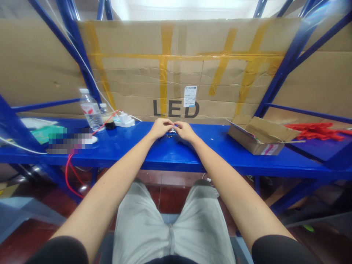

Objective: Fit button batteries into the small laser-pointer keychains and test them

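Note:
Both hands meet over the middle of the blue table (123,146). My left hand (161,128) has its fingers pinched together at a small shiny object (172,130). From the other side my right hand (184,131) pinches at the same spot, its fingertips close to those of the left. The object is mostly hidden by the fingers and too small to name. Just below it on the table lie several tiny brass-coloured pieces (168,136).
An open cardboard box (255,141) stands at right, with red material (316,131) beyond it. At left are a water bottle (90,110), a small bottle with dark liquid (109,123) and a white power strip (125,120). A large cardboard sheet (132,80) closes off the back.

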Demonstrator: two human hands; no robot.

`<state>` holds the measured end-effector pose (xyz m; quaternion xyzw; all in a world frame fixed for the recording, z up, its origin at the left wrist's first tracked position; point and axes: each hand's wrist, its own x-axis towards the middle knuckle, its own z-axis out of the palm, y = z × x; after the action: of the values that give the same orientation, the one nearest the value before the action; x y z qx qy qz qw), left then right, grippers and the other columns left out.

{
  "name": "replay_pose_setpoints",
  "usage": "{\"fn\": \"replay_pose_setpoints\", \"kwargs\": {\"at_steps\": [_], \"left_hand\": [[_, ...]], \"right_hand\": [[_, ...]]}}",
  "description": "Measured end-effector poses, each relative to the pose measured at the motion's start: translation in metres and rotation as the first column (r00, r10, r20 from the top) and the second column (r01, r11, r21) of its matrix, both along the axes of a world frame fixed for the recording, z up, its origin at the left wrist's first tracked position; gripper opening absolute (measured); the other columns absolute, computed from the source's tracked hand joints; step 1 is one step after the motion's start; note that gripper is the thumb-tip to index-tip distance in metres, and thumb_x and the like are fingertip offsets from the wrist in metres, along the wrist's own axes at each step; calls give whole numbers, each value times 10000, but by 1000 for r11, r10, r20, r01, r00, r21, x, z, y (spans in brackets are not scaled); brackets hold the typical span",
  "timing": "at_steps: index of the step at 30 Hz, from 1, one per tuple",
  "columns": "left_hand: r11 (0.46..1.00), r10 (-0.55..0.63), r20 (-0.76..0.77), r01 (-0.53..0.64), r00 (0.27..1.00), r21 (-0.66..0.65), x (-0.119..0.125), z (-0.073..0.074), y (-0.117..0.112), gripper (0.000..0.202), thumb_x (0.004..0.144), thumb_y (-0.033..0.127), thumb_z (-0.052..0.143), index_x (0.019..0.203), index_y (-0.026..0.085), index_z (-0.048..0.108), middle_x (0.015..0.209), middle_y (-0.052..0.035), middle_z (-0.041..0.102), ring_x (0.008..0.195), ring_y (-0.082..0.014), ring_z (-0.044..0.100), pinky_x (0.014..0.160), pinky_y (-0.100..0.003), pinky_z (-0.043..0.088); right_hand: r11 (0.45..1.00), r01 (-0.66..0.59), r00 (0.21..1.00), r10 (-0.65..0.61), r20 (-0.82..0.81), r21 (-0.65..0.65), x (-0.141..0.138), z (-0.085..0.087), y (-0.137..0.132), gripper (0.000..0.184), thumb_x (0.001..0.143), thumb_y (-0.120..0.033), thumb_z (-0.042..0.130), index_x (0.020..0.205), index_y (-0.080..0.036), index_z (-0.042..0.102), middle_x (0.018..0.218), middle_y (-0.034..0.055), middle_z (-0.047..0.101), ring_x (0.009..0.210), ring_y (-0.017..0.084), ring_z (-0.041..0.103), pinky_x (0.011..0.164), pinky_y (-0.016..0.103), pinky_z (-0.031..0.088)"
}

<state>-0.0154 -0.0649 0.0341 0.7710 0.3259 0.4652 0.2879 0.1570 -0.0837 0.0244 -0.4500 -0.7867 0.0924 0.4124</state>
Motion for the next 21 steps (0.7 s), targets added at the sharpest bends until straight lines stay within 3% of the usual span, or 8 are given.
{"fn": "replay_pose_setpoints", "kwargs": {"at_steps": [9,17,21], "left_hand": [[990,59,-149,-38,987,139,5,-2,-3,174,802,243,601,858,168,748,711,-40,722,653,-187,667,658,-286,516],[999,8,-105,-2,994,53,4,-5,4,148,787,221,594,854,166,713,688,-31,693,617,-165,640,625,-275,512],[999,1,-103,2,995,32,2,-6,10,171,774,213,589,888,167,708,678,-23,680,618,-161,627,633,-275,506]], "right_hand": [[998,55,995,-57,81,26,-2,1,-5,239,926,-156,529,1070,-142,719,1077,103,740,961,213,653,841,276,455],[998,49,995,-46,88,-30,1,0,0,220,915,-166,558,1054,-123,722,963,99,750,883,194,654,811,268,456],[991,115,990,-109,91,-64,3,-1,2,241,893,-164,582,1087,-127,720,930,102,746,869,198,657,847,287,466]]}}
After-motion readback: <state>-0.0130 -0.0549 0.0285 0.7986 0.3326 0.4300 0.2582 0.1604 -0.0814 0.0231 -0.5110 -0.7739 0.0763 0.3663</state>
